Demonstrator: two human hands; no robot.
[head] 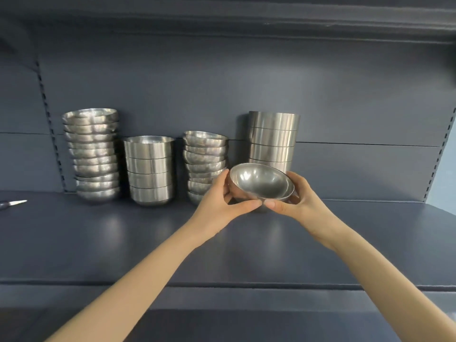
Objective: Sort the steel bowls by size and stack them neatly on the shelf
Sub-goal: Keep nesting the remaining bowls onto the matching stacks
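- Shelf (98,243): four stacks stand along the back wall.
- Rounded-bowl stack (204,166) is just left of your hands; straight-sided stack (272,139) is behind them.
- Steel bowl (261,183): lifted, mouth tilted toward you.
- Left hand (219,198) and right hand (296,198) both grasp it — left is nearer the likely matching stack.

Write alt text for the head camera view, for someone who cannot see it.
The left hand and right hand hold a shallow steel bowl, tilted toward the camera, above a dark shelf. Behind it stand a rounded stack, a straight-sided stack, a second rounded stack and a second straight-sided stack.
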